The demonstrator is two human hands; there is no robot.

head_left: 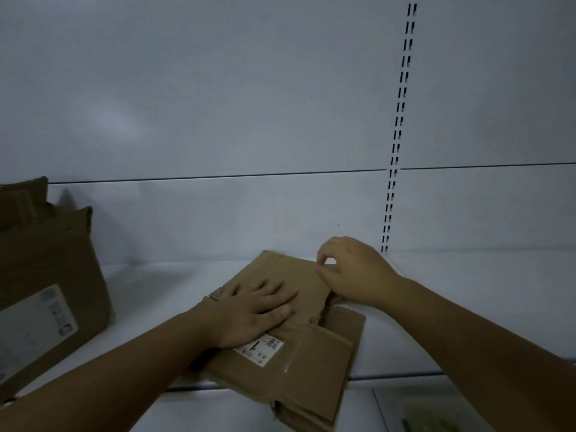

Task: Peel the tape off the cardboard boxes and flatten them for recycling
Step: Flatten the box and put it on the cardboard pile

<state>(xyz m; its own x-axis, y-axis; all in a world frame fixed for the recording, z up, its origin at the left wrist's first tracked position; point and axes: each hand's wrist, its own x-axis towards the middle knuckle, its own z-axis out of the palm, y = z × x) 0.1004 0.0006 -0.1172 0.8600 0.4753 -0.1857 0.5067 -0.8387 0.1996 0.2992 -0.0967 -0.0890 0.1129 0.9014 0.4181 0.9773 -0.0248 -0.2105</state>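
A flattened brown cardboard box lies on the white shelf, its near end hanging over the shelf's front edge. A white label is stuck on its top face. My left hand lies palm down on the box, fingers spread, pressing it flat. My right hand is at the box's far right edge, thumb and fingers pinched together at the cardboard; whether tape is between them I cannot tell.
A second cardboard box stands upright at the left with open flaps and a pale label. The white back wall carries a slotted vertical rail. A lower shelf shows below at the right.
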